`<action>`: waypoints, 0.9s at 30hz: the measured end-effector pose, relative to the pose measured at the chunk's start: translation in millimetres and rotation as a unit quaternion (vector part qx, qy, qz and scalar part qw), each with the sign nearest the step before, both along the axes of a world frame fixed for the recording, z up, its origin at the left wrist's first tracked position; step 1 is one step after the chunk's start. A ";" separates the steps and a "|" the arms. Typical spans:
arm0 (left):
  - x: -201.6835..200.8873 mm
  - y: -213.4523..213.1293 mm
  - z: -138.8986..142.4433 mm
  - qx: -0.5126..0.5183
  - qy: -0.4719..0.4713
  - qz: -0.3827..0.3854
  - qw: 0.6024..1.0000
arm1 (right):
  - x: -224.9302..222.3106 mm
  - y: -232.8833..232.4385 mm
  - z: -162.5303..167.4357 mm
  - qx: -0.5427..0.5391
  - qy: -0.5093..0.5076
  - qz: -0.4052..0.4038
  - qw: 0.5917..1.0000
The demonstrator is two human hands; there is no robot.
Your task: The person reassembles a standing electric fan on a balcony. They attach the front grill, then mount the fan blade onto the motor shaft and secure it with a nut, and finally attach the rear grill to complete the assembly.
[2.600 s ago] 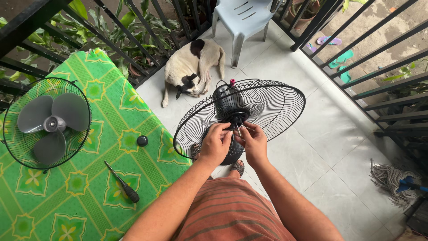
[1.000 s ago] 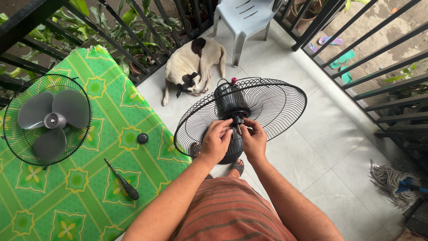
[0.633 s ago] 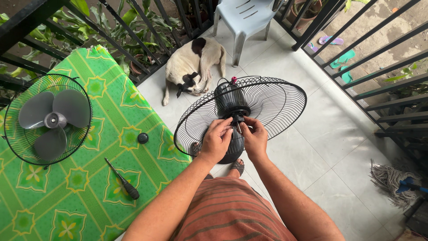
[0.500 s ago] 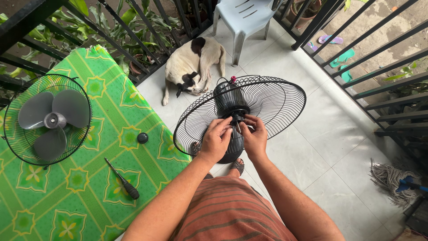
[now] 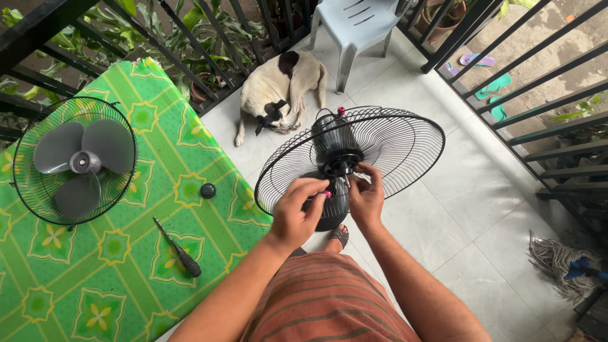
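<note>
Head view: left hand [image 5: 297,212] and right hand [image 5: 365,197], fingers pinched at the hub of the rear fan grille [image 5: 405,142], held above the floor beside the green surface [image 5: 158,190].

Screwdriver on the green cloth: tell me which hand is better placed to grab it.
Left. The left hand, at the fan hub, is nearer the screwdriver; the right hand would probably have to cross the left arm.
</note>
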State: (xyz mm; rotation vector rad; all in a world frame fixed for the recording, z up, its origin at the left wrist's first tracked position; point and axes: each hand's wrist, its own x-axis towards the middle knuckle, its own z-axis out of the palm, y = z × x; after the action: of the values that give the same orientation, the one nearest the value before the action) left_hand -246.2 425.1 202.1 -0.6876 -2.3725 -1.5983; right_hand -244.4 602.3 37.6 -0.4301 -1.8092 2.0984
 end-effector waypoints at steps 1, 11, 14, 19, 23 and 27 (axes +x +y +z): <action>1.1 -9.5 11.9 0.006 0.025 0.000 1.000 | 0.7 -0.9 0.6 0.017 0.002 -0.006 1.000; -61.6 -82.9 48.3 -0.007 0.057 -0.011 0.998 | 11.9 -51.0 43.6 0.176 -0.013 -0.068 0.982; -74.6 -90.6 33.5 0.000 -0.004 -0.079 0.997 | 7.9 -67.2 55.1 0.322 0.018 -0.111 0.940; -75.1 -96.5 12.9 -0.012 -0.108 -0.135 0.985 | -0.6 -77.2 62.6 0.343 0.019 -0.143 0.928; -73.7 -100.0 2.7 -0.004 -0.136 -0.131 0.982 | -1.6 -83.4 63.6 0.354 0.023 -0.164 0.920; -73.7 -103.6 -2.9 0.006 -0.138 -0.138 0.981 | -2.5 -87.3 65.7 0.372 0.014 -0.169 0.913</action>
State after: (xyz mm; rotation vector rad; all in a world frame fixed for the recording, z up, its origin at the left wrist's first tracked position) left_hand -319.9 321.5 199.2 -0.8770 -2.5462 -1.9315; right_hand -246.9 514.9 103.4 -0.4485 -2.1492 1.0677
